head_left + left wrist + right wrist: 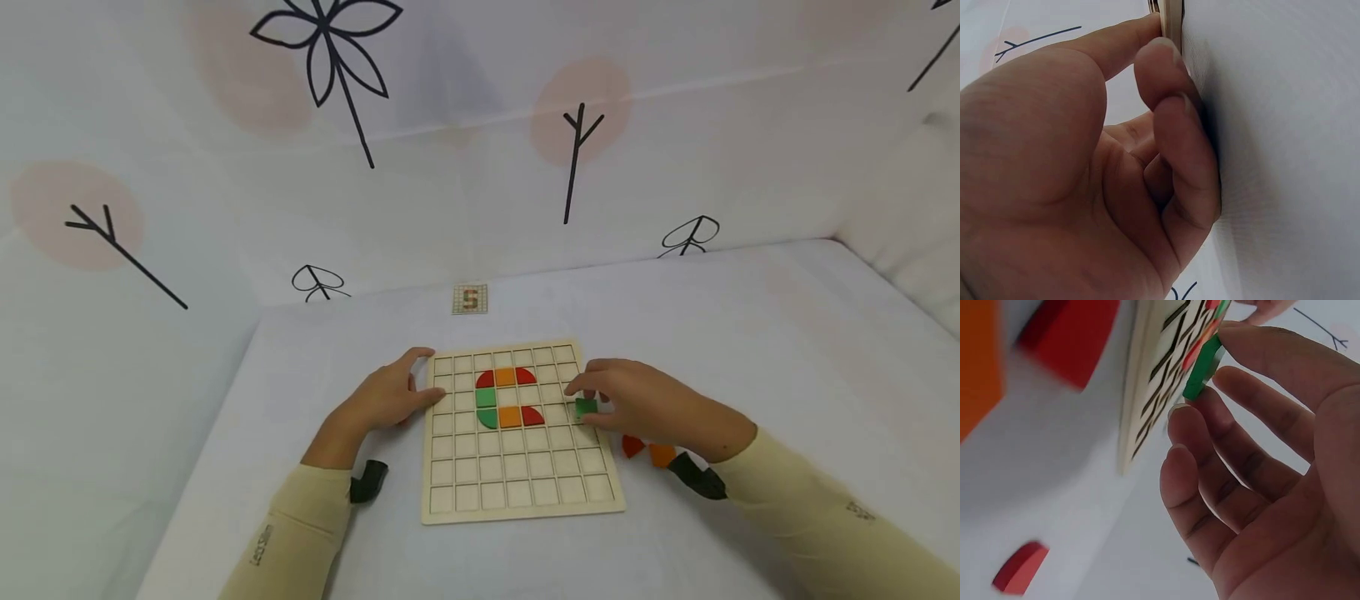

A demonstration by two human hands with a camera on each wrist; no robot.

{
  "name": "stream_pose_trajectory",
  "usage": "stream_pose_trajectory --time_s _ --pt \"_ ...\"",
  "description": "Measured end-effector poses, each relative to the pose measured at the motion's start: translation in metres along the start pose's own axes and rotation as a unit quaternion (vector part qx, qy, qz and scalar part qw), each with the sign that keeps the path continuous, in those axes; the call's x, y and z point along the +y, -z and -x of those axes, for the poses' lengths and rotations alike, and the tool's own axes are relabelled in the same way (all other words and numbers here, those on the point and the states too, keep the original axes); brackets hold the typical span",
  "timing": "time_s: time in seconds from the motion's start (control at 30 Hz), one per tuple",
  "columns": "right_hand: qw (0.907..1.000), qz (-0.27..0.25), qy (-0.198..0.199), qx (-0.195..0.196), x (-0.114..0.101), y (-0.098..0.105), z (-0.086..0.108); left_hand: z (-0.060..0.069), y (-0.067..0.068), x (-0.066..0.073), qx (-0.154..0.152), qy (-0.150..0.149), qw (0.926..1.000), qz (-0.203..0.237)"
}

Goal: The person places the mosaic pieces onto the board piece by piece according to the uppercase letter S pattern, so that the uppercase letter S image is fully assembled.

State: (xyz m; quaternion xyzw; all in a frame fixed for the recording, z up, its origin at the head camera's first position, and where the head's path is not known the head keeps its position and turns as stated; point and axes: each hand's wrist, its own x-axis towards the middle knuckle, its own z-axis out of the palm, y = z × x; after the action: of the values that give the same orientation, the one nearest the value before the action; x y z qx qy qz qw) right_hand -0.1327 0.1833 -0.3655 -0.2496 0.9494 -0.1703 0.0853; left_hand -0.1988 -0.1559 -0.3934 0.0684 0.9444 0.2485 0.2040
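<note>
At the far left, your pale left sleeve [292, 533] runs up to your left hand [390, 396], which is relaxed rather than clenched: forefinger and thumb reach out to touch the left edge of the wooden board [513, 469], while the left wrist view shows other fingertips [1154, 69] bent inward beside the white tabletop [1285, 150]. A dark item [369, 481], too shadowed to name, is just beside that wrist. The board lies flat on the tabletop in front of you, its face divided into square cells. Behind it, near the printed backdrop [465, 200], you have a small card [470, 298] with an S-like pattern on a grid. Among the cells, from the left, a green square [486, 397] sits between a red rounded piece [485, 380] and a green rounded piece [487, 417]; next come two orange squares [506, 377], one in the upper row and one in the lower; then two red end pieces [532, 415], one closing each row. Farther right, your right hand [637, 400] pinches a loose green piece [586, 408] between thumb and fingers, over the board's right-hand cells; whether it touches the wood you cannot tell. Just past the board's right edge, a red piece [632, 446] and an orange piece [663, 455] lie near a second dark item [693, 477] by your right sleeve [810, 517]
</note>
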Motion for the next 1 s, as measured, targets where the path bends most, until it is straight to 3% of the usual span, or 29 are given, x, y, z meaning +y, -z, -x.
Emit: stream_pose_trajectory --time_s 0.33,0.6,1.0 --pt "0.9979 0.018 0.063 -0.004 -0.028 -0.012 -0.018 -0.001 -0.001 -0.001 0.003 -0.004 1.0000 -0.004" --pt "0.9981 0.014 0.058 -0.012 -0.041 -0.025 -0.024 -0.002 -0.002 -0.002 0.004 -0.004 1.0000 -0.008" --pt "0.9963 0.022 0.083 0.012 -0.044 -0.030 -0.023 -0.001 -0.001 -0.001 0.005 0.003 1.0000 -0.005"
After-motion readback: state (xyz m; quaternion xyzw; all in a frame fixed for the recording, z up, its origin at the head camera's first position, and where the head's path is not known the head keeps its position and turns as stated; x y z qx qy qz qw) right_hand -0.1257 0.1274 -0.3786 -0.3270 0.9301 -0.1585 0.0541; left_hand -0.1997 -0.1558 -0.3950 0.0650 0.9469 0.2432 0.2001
